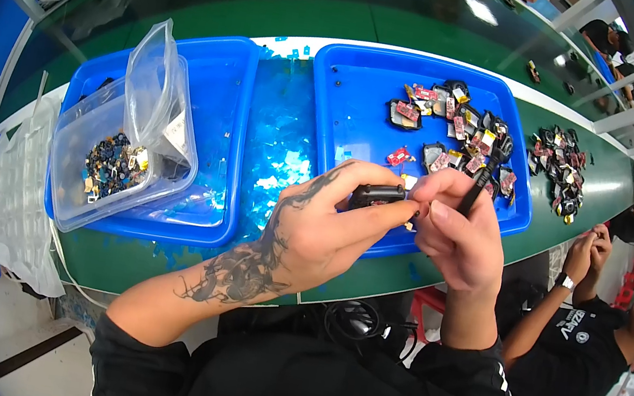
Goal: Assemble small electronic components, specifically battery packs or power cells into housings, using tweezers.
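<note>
My left hand (321,223) is closed round a small black plastic housing (373,195), holding it over the near edge of the right blue tray (346,112). Close against it, my right hand (462,240) grips a slim black handled tool (483,180), whose upper end points away to the right. The fingertips of both hands meet at the housing, and they hide the working end of the tool. Beyond my hands in that tray lie several opened black housings (445,135) with red circuit boards, silvery parts and yellow tape. A loose red board (399,156) lies nearer.
A clear plastic box (71,198) of small dark parts stands in the left blue tray (231,144). Blue film scraps (277,163) cover the green bench between the trays. More opened units (557,168) are heaped at right. A co-worker (582,344) sits to my right.
</note>
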Available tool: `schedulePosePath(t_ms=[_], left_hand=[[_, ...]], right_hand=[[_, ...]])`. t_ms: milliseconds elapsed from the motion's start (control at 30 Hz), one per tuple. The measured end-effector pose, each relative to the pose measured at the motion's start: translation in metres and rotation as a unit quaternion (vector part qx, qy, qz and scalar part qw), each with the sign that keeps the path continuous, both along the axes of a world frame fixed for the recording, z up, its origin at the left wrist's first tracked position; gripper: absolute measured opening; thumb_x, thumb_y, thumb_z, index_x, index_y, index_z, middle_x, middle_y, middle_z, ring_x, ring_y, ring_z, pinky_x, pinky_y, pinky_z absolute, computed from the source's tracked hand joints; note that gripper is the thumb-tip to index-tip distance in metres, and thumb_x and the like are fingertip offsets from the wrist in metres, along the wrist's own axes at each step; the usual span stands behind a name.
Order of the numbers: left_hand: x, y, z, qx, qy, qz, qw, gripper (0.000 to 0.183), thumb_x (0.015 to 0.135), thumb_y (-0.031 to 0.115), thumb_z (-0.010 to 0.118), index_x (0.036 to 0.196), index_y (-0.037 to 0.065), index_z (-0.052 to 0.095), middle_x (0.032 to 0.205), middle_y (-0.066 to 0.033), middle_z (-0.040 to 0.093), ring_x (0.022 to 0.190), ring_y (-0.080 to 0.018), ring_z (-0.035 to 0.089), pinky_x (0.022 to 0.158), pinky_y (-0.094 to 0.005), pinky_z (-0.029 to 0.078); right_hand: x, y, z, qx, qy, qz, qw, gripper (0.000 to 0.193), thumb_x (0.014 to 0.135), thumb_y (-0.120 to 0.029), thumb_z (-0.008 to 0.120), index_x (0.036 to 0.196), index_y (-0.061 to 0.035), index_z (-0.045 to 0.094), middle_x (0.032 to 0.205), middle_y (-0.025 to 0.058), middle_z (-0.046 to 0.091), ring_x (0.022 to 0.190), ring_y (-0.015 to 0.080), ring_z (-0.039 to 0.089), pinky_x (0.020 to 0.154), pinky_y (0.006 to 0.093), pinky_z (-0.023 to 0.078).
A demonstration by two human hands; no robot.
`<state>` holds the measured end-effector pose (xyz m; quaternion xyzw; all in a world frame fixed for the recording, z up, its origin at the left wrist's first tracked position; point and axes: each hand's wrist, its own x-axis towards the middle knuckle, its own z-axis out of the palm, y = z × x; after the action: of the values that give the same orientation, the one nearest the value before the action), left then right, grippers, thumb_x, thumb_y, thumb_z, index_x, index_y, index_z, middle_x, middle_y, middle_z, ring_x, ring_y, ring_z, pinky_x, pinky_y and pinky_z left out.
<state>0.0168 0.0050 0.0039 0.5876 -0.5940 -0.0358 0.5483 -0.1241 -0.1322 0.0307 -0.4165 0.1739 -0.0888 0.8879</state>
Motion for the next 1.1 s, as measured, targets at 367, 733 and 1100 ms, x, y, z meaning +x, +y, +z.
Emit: schedulePosePath(t_ms=[367,733,1100], left_hand=[[-0.005,-0.002,-0.002,0.008,0.041,0.013,0.999,0.021,0.075,-0.006,0.071,0.094,0.003,0.072,0.103,-0.0110,0.063,0.083,-0.0201,0.066,0.067,-0.0282,0.053],[-0.003,-0.001,-0.004,-0.001,0.008,0.009,1.000,0.023,0.072,-0.004,0.074,0.094,0.005,0.072,0.102,-0.0099,0.064,0.083,-0.0200,0.065,0.066,-0.0281,0.053],[-0.004,-0.002,-0.004,-0.006,-0.012,0.012,1.000,0.025,0.071,-0.004,0.074,0.095,0.006,0.072,0.103,-0.0090,0.064,0.084,-0.0206,0.065,0.067,-0.0278,0.053]], right_hand=[[-0.006,0.012,-0.001,-0.379,-0.015,-0.099,0.920,0.010,0.082,0.004,0.067,0.092,0.0017,0.065,0.086,0.0011,0.059,0.057,-0.0015,0.039,0.051,0.0174,0.027],[-0.008,0.004,0.001,-0.328,0.032,-0.029,0.944,0.008,0.085,0.001,0.064,0.093,0.0008,0.064,0.064,-0.0087,0.050,0.053,-0.0029,0.036,0.048,0.0178,0.024],[-0.010,0.006,0.006,-0.301,0.067,-0.039,0.950,0.006,0.084,-0.001,0.064,0.091,0.0003,0.063,0.062,-0.0087,0.050,0.053,-0.0028,0.037,0.049,0.0173,0.025]])
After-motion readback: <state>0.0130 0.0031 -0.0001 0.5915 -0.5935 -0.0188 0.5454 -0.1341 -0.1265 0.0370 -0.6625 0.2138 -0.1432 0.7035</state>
